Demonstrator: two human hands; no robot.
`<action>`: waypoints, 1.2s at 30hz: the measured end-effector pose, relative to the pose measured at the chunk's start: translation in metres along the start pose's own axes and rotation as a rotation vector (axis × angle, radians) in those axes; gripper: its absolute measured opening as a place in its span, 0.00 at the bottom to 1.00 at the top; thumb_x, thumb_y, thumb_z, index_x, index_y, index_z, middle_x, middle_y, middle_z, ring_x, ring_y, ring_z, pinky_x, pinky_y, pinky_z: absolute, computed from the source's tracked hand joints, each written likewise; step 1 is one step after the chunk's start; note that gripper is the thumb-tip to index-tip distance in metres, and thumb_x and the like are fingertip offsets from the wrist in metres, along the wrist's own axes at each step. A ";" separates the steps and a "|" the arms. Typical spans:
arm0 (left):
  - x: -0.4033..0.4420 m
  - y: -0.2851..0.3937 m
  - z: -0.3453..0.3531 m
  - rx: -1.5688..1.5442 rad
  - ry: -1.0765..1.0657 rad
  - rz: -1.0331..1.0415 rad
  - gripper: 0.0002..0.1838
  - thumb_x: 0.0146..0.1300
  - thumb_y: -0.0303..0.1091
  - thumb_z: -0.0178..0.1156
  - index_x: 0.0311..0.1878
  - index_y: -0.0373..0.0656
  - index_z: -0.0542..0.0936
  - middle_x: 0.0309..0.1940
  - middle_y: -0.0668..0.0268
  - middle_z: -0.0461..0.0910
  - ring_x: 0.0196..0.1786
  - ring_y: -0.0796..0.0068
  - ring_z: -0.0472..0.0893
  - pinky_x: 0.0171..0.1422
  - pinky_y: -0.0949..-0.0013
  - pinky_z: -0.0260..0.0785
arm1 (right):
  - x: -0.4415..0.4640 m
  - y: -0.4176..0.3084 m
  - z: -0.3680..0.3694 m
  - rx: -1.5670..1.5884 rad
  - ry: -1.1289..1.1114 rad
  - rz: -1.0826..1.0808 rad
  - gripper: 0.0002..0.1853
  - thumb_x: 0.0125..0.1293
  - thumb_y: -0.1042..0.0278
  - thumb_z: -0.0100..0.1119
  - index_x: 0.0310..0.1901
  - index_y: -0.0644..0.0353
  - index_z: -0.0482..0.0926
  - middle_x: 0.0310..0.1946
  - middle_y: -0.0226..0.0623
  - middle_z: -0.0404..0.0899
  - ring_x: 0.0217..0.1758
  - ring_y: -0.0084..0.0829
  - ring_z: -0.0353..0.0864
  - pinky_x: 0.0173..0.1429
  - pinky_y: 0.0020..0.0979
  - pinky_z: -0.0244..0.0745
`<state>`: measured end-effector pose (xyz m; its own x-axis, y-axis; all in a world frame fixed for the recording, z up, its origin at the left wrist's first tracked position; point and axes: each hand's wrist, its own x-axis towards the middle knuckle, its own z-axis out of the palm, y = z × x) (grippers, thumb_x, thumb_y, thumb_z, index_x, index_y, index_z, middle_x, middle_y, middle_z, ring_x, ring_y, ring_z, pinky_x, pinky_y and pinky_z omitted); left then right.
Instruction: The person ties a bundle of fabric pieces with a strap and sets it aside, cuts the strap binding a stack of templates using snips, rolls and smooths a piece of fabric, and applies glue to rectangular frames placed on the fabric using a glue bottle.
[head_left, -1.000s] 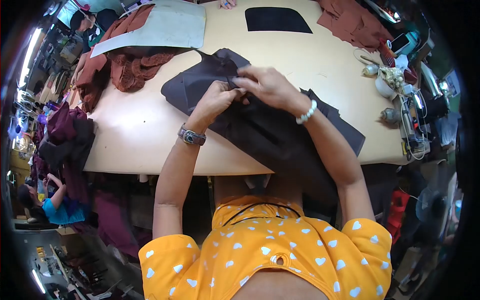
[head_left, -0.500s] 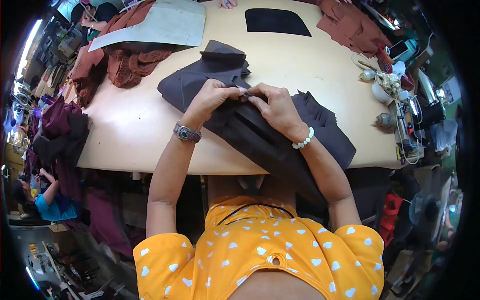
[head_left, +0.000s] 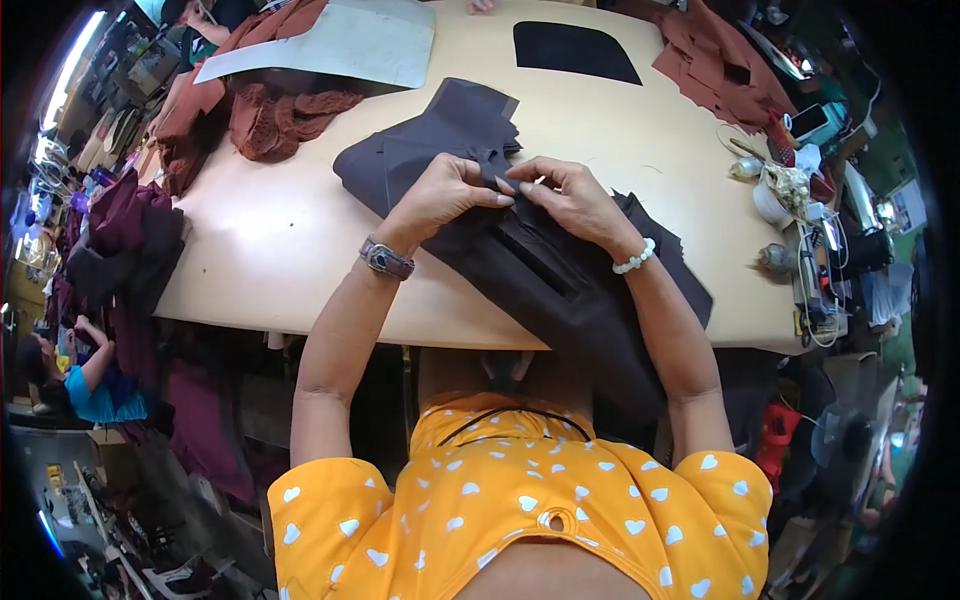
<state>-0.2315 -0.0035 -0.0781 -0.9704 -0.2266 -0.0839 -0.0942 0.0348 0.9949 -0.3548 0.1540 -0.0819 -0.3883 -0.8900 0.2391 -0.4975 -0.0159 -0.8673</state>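
Note:
A stack of dark fabric pieces [head_left: 560,300] lies across the pale table and hangs over its front edge. My left hand [head_left: 452,197] pinches the dark cloth with thumb and forefinger near the upper middle of the stack. Close beside it, my right hand [head_left: 578,202] pinches the same cloth, the fingertips of both hands almost meeting. A long slit-like fold runs through the fabric just below my fingers. The far end of the dark stack is folded back in layers, and more layered edges show past my right wrist.
Rust-coloured cloth [head_left: 285,120] and a pale flat pattern sheet [head_left: 350,45] lie at the back left of the table [head_left: 250,270]. A black panel [head_left: 575,52] and more rust pieces [head_left: 715,60] lie behind. Jars and tools crowd the right edge. Other people are at left.
My hands and the cloth appear slightly further right and lower. The flap at the far end has flattened out, and my fingertips have shifted a little on the fabric.

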 end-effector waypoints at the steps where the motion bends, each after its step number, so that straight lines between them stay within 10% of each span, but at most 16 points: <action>1: 0.001 -0.001 0.000 0.012 0.003 0.019 0.08 0.49 0.21 0.65 0.35 0.34 0.83 0.30 0.65 0.83 0.34 0.82 0.79 0.43 0.80 0.71 | 0.002 0.002 0.000 -0.057 -0.039 -0.068 0.10 0.60 0.71 0.56 0.42 0.63 0.80 0.30 0.39 0.78 0.32 0.26 0.75 0.39 0.26 0.70; 8: 0.001 0.006 0.005 0.409 0.068 0.118 0.09 0.48 0.22 0.66 0.36 0.35 0.84 0.27 0.64 0.83 0.32 0.85 0.78 0.38 0.80 0.70 | 0.013 0.011 -0.007 -0.158 -0.223 -0.121 0.05 0.57 0.75 0.58 0.36 0.64 0.78 0.32 0.34 0.75 0.34 0.26 0.72 0.42 0.27 0.67; 17: -0.005 -0.002 0.027 1.121 0.419 0.689 0.08 0.41 0.25 0.65 0.28 0.39 0.80 0.22 0.59 0.76 0.28 0.59 0.76 0.33 0.63 0.68 | 0.006 0.012 0.001 -0.303 -0.138 -0.038 0.11 0.62 0.66 0.54 0.40 0.64 0.78 0.36 0.47 0.79 0.40 0.40 0.78 0.46 0.33 0.71; 26: -0.007 -0.031 0.029 0.945 0.607 0.856 0.06 0.47 0.24 0.65 0.31 0.39 0.81 0.26 0.60 0.80 0.29 0.62 0.80 0.34 0.68 0.71 | 0.009 0.030 0.001 0.125 -0.108 -0.111 0.11 0.65 0.70 0.53 0.47 0.64 0.78 0.32 0.35 0.80 0.36 0.24 0.75 0.44 0.26 0.70; 36: -0.013 -0.030 0.024 0.926 0.514 0.783 0.08 0.48 0.21 0.62 0.34 0.39 0.81 0.28 0.60 0.81 0.32 0.63 0.80 0.37 0.67 0.72 | 0.021 0.012 -0.014 -0.114 -0.340 -0.001 0.07 0.65 0.74 0.52 0.42 0.63 0.77 0.23 0.27 0.73 0.26 0.16 0.69 0.31 0.21 0.67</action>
<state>-0.2215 0.0223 -0.1082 -0.6619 -0.1771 0.7284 0.1341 0.9281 0.3475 -0.3794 0.1415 -0.0813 -0.1169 -0.9910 0.0648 -0.5886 0.0166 -0.8083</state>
